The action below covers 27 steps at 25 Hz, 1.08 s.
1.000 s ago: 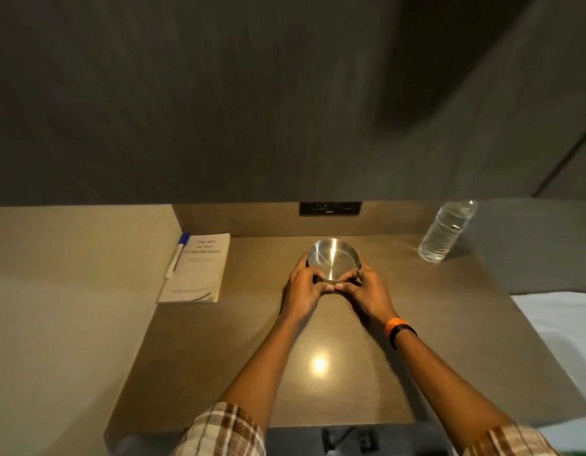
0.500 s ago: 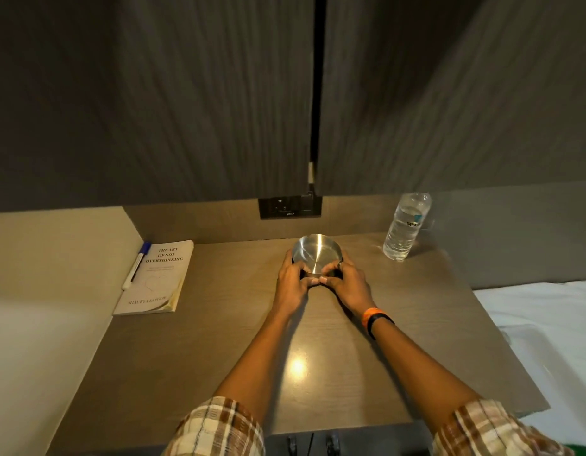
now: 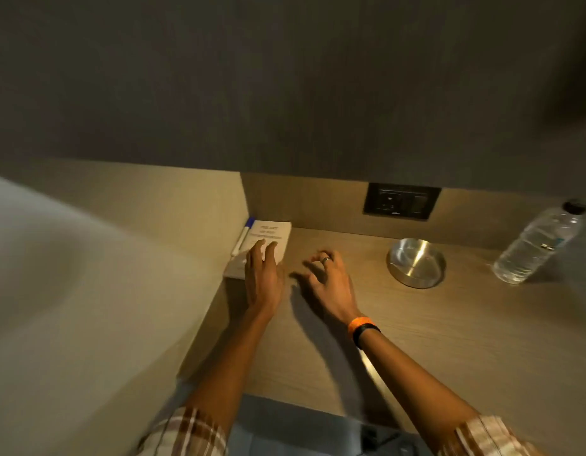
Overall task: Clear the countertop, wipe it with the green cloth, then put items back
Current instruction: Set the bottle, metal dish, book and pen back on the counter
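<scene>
Clearing looks barely begun: book (image 3: 268,240), bowl (image 3: 416,262), bottle (image 3: 540,246) sit on the table (image 3: 449,340); left hand (image 3: 263,278) and right hand (image 3: 327,279), both spread and holding nothing.

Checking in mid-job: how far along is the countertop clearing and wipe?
Judging by this frame, nothing looks cleared: the steel bowl, water bottle, book and pen all sit on the countertop. In hand: the left hand lies on the book, with no grip closed; the right hand hovers open beside it. Left: clearing, wiping and returning items. No green cloth is in view.
</scene>
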Motion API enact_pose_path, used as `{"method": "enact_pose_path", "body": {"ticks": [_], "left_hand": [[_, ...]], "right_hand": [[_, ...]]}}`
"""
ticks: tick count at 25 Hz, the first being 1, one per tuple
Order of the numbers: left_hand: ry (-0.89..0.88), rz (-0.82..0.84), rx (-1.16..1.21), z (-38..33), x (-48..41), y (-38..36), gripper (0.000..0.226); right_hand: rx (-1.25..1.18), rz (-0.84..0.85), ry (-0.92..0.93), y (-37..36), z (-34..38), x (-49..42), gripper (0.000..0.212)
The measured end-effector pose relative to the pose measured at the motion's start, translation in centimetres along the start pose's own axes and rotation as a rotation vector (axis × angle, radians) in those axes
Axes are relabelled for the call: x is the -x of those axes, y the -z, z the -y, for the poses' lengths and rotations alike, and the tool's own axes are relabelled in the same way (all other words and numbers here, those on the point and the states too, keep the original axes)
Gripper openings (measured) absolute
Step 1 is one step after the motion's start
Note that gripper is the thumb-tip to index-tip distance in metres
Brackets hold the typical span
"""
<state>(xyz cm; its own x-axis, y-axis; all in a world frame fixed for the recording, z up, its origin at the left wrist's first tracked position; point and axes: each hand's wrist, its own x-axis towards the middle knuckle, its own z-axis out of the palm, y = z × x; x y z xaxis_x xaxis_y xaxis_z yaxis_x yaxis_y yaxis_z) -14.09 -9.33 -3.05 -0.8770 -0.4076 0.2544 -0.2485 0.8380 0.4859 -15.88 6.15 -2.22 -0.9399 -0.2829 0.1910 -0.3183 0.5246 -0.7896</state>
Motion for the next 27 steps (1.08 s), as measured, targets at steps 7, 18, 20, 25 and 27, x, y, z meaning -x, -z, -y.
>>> {"method": "enact_pose_path", "body": {"ticks": [7,18,20,25,27], "left_hand": [[0.008,0.305,-0.393,4.9,-5.3,1.6,0.053],[-0.054,0.497,0.29,0.9,-6.2,-0.5,0.034],[-0.052,0.634,0.476,-1.0,-4.9,-1.7,0.042],[-0.035,0.783,0.691,-3.5,-2.9,-4.0,0.068],[-0.088,0.774,0.67,-4.0,-2.7,-4.2,0.069]], "right_hand": [[0.128,0.144,-0.127,-9.5,4.5,-4.2,0.032],[-0.328,0.026,-0.23,-4.0,2.2,-2.8,0.046],[-0.228,-0.034,-0.2,-2.0,0.8,-2.0,0.051],[0.077,0.101,-0.234,2.3,-2.3,-0.7,0.068],[0.143,0.13,-0.233,3.1,-3.2,-0.6,0.07]]}}
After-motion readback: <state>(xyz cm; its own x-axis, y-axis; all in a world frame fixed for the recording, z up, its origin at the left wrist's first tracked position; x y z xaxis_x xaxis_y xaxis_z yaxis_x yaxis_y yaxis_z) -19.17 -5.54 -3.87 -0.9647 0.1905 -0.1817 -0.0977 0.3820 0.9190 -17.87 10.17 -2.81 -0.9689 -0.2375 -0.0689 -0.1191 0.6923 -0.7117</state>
